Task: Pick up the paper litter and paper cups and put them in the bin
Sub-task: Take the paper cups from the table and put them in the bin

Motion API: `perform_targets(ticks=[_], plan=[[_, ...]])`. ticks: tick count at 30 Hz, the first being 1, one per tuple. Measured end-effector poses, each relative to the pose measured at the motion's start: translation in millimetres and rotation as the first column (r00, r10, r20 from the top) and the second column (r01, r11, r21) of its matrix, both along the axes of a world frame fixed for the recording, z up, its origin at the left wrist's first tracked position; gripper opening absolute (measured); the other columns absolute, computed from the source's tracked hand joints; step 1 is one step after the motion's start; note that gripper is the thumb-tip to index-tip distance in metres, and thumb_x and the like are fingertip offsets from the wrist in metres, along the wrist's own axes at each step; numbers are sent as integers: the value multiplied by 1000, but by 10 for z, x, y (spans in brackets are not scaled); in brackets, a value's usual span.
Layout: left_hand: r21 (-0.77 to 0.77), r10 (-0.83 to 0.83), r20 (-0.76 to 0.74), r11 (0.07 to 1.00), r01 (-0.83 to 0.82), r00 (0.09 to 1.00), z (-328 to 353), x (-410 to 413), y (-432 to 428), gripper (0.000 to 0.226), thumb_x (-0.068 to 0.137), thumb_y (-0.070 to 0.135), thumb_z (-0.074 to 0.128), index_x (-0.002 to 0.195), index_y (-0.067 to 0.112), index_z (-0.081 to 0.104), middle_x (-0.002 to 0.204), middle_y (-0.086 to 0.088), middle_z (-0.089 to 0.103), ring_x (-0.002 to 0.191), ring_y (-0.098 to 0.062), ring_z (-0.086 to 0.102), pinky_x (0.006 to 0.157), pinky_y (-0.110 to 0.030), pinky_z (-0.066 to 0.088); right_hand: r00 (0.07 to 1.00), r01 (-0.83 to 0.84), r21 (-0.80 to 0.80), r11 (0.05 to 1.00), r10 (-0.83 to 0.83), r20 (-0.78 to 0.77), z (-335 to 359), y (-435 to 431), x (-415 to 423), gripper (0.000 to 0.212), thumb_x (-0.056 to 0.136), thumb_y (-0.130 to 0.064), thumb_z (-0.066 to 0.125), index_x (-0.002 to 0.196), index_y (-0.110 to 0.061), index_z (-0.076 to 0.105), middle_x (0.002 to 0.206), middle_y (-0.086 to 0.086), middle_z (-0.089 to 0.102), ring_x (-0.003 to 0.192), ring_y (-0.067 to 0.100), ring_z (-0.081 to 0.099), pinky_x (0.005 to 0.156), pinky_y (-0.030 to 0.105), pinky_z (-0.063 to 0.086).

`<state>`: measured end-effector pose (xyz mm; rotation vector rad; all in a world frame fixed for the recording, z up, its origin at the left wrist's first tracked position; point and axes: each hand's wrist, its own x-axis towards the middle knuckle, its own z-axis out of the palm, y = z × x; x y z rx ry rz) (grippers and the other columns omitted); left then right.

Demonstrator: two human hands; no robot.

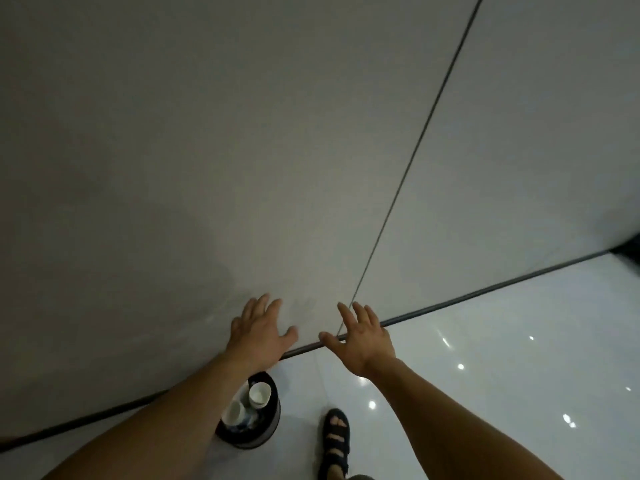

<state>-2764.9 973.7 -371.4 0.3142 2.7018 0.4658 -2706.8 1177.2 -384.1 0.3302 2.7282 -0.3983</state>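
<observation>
**A:** What are the hands doing?

**B:** The left hand is held out with its fingers spread, gripping nothing. The right hand, just beside it, is the same, with the fingers splayed and the thumb out toward the left one. Both reach toward the wall; I cannot tell whether they touch it.

**A:** And around them?

**B:** A dark strip runs along the foot of the wall under both hands. A thin dark seam climbs the wall from near the right hand.

**A:** Where are the cups?

**B:** Two white paper cups sit in the black bin. It stands on the glossy white floor by the wall, partly under the left forearm. Something blue-printed lies beside the cups, too small to tell. A foot in a black sandal stands right of the bin.
</observation>
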Motion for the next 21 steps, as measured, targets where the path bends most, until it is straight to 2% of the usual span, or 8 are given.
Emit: perform_targets(ticks=[5,9,16,21], plan=[[-19,-221,-57,975,220,974,385,279,617,75,90,60,40,152,26,14,161,3,2,147,-20,-1,117,-45,11,977,198,15,980,-196,-85,399,508,762,87,84,-82,25,155,-35,3,164,2,4,150,24,-2,116,51,20],[-31,-406,-75,914,405,911,631,716,1365,76,90,62,39,152,26,14,161,2,2,147,-20,-2,117,-45,9,922,370,23,929,-364,-130,614,1099,1512,87,83,-82,25,155,-35,7,163,0,10,150,23,1,115,50,22],[-48,-673,-130,738,674,728,960,1765,2977,75,90,60,41,152,26,15,161,2,3,147,-21,-2,116,-44,9,768,633,14,774,-626,-134,703,2170,3025,85,86,-79,29,155,-35,7,163,0,10,150,21,2,114,51,24],[-46,-818,-165,564,825,551,1056,2779,4307,74,91,59,41,151,25,16,161,1,4,147,-21,-1,116,-45,9,598,799,33,601,-787,-150,859,3051,4307,85,85,-79,30,154,-35,9,163,0,11,150,23,2,113,51,24]])
